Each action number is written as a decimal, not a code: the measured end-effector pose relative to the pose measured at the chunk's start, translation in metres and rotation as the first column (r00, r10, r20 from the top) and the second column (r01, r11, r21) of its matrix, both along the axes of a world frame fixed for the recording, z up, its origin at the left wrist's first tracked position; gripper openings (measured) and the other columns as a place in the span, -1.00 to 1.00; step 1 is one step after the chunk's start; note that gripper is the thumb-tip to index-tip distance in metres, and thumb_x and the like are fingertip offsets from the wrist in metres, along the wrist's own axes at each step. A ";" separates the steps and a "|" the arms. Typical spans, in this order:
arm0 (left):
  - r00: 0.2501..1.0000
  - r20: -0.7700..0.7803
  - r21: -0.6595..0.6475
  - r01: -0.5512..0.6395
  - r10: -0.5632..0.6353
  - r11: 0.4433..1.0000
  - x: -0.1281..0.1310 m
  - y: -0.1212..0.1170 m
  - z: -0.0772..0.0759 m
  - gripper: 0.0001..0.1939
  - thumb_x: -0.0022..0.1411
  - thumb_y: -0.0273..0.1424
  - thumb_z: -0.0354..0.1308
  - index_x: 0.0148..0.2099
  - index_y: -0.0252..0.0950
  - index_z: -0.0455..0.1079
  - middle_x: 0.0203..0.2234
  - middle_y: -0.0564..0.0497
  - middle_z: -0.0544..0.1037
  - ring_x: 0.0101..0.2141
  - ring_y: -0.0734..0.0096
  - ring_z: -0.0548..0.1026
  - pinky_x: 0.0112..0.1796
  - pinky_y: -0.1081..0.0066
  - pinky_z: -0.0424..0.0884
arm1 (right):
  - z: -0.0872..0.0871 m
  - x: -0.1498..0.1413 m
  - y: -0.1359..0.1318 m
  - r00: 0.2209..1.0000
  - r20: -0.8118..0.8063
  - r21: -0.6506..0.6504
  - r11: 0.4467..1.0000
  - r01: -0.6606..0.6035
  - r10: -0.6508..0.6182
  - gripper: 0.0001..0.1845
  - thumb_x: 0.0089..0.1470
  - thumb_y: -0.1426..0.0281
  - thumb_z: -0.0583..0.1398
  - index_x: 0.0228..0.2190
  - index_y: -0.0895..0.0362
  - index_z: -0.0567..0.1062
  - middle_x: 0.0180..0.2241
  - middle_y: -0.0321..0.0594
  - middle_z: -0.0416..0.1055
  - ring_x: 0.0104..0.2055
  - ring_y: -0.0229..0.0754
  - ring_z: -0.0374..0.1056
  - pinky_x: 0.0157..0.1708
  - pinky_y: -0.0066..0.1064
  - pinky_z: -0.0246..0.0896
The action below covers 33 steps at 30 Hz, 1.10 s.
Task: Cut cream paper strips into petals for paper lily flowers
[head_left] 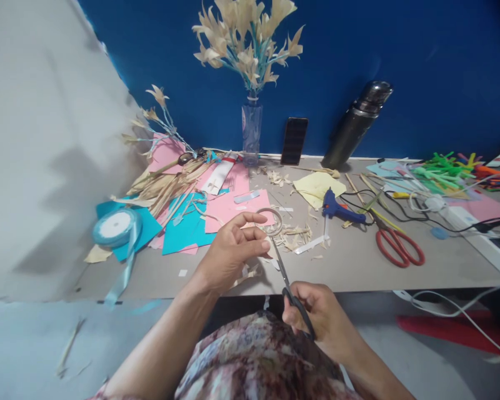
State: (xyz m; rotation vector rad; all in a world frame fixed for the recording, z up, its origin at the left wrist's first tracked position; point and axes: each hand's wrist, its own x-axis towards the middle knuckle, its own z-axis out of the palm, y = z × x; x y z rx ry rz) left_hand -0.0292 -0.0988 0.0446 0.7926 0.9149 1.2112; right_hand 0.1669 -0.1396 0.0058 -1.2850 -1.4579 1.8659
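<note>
My right hand [312, 311] grips a pair of dark-handled scissors [286, 286], its blades pointing up and left. Between the thumb and fingers of my left hand [237, 241] is a small pale piece of husk [272, 250], partly hidden, right against the scissor tips. A thin tan ring [280, 223], like a narrow tape roll, shows just past my left fingertips; I cannot tell whether they touch it. Husk scraps [295, 238] lie scattered beyond my hands, beside pink paper [216, 218].
A ribbon spool [115, 226] and dried husks [162, 186] lie left. Husk flowers stand in a bottle [252, 130] at the back, near a phone [294, 141] and a leaning flask [354, 128]. A blue glue gun [337, 210], red-handled scissors [400, 247] and a power strip [479, 236] are right.
</note>
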 end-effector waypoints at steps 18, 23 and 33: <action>0.975 -0.116 0.054 0.199 -0.192 0.979 -0.004 -0.004 -0.001 -0.49 0.02 -0.50 0.39 -0.01 -0.25 0.28 -0.51 0.12 0.52 -0.51 0.45 0.54 -0.48 0.53 0.33 | -0.003 0.009 0.004 0.989 -0.141 0.130 0.991 -0.027 0.046 -0.49 -0.02 -0.06 0.29 -0.48 0.17 0.44 -0.56 -0.28 0.36 -0.53 -0.28 0.19 -0.52 -0.48 0.10; 0.967 -0.123 0.059 0.231 -0.223 0.971 0.002 -0.004 -0.003 -0.56 0.07 -0.47 0.36 -0.01 -0.26 0.32 -0.48 0.11 0.50 -0.52 0.57 0.43 -0.50 0.57 0.23 | -0.001 -0.005 0.015 0.931 -0.183 0.171 0.922 0.346 -0.316 -0.70 -0.08 0.25 0.36 -0.33 0.14 0.47 -0.42 -0.27 0.45 -0.45 -0.26 0.29 -0.45 -0.47 0.20; 0.988 0.145 -0.060 0.065 -0.055 0.996 0.027 -0.017 -0.019 -0.64 -0.01 -0.37 0.42 -0.16 -0.34 0.46 -0.41 0.02 0.54 -0.46 0.51 0.46 -0.36 0.49 0.34 | 0.010 -0.022 0.024 0.826 -0.187 0.438 0.707 0.555 -0.532 -0.86 -0.13 0.37 0.30 -0.46 0.11 0.44 -0.50 -0.29 0.46 -0.47 -0.21 0.41 -0.41 -0.41 0.36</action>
